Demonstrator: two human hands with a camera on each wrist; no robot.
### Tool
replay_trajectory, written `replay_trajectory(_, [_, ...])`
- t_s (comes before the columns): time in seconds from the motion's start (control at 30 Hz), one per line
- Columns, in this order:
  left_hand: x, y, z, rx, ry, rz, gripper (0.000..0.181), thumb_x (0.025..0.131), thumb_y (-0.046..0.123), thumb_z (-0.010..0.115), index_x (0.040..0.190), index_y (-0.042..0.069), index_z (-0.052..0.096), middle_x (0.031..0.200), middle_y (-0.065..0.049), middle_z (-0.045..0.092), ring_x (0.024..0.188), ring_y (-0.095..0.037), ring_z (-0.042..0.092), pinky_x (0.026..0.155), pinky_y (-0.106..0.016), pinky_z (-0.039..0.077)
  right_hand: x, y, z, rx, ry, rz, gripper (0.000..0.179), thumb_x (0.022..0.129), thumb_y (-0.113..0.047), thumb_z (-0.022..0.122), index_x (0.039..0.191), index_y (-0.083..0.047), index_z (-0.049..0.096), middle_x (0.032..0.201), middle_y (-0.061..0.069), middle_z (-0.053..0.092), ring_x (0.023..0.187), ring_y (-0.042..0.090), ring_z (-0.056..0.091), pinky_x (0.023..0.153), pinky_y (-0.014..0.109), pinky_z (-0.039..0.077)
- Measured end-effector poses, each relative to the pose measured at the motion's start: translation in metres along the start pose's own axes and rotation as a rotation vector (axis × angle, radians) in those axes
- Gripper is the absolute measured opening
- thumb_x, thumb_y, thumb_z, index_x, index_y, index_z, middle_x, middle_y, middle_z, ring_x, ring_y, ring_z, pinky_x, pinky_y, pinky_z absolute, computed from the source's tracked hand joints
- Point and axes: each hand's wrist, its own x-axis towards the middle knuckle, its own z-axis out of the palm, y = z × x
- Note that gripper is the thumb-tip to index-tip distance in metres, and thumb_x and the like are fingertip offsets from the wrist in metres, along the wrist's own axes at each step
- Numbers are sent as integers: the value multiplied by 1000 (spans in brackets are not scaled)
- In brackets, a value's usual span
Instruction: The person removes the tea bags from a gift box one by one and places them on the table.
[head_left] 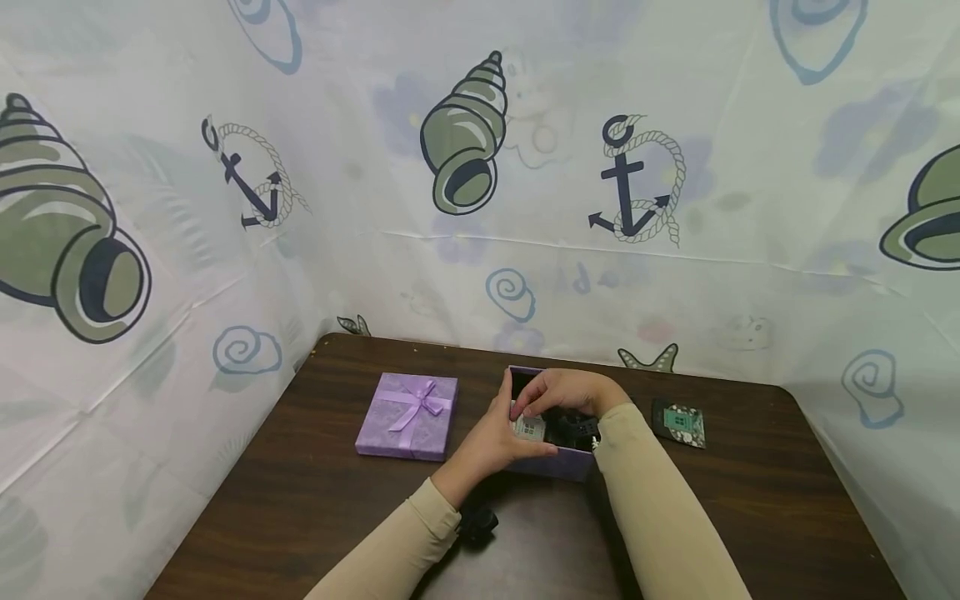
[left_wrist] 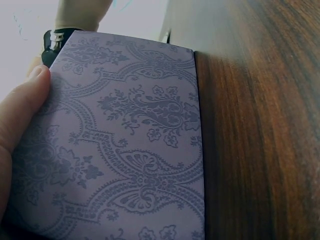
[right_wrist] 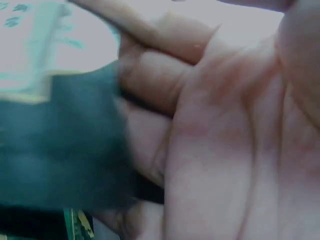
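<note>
Fingers of the right hand [head_left: 573, 390] are curled narrow and pinch a small pale-labelled packet [head_left: 529, 427] inside an uncovered purple gift box [head_left: 551, 465], towards its nine o'clock side. Its lower part looks dark green in the right wrist view, where it is blurred. Those of the left hand [head_left: 495, 437] are spread wide against the same box, one reaching up along the nine o'clock wall, the thumb stretched along the near rim at six o'clock. Black contents [head_left: 576, 427] lie beside the packet, too dim to identify. On the brown wood-grain worktop [head_left: 780, 500], a purple lid with a ribbon bow [head_left: 407, 417] sits at nine o'clock from the box, apart from it, and a dark flower-patterned pouch with a green label [head_left: 679, 423] lies at three o'clock. Beyond, at twelve, hangs shell-and-anchor printed fabric [head_left: 555, 225].
</note>
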Motion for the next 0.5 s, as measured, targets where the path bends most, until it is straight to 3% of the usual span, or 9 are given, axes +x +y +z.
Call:
replay_trajectory(0.23, [-1,0,0,9,-1,20,151,74,58,99,177,28,-8,182,-18,20,163,-41,34,126,-63,39,-4,2,-1,111,68,-60,35,100,-1,74,135,-2,74,125,8,74,107,23,66,98,35,58])
replay_trajectory(0.5, [0,0,-1,-3,-9,30,153,73,57,100,177,24,-8,184,-15,13,165,-39,31,129,-60,35,-9,3,0,159,87,-133,33,100,1,74,133,2,68,131,10,71,117,24,65,98,35,57])
